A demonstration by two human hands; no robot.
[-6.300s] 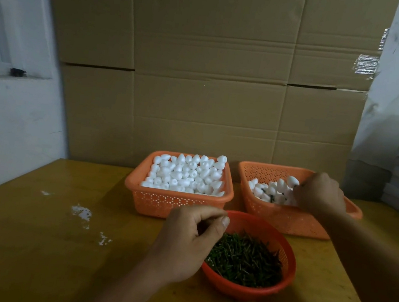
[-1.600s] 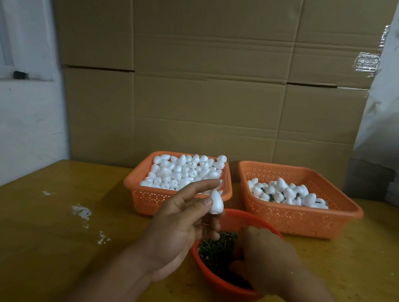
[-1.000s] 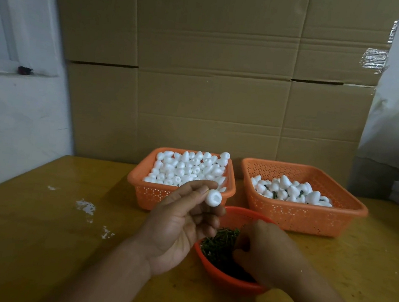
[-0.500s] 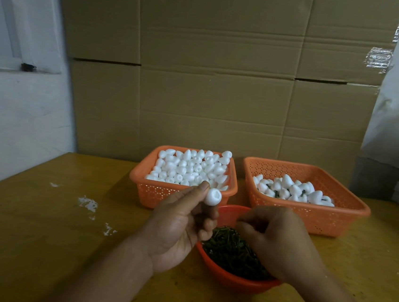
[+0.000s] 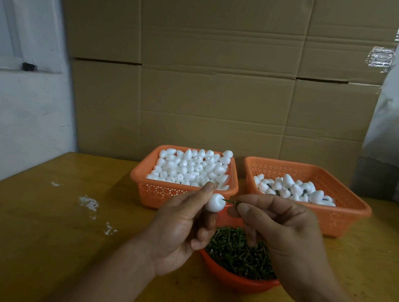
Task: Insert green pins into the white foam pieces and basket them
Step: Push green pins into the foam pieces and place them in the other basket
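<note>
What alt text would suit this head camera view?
A left hand holds a white foam piece while the right hand pushes a green pin into it, above a round orange bowl of pins and two orange baskets holding foam.

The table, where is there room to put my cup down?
Bare table lies left of the left hand, past the white flecks, and on the right below the right basket. The middle is crowded: left basket, pin bowl, both hands.

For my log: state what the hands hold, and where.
Left hand pinches a white foam piece by its sides; right hand pinches a green pin at its rear end.
</note>
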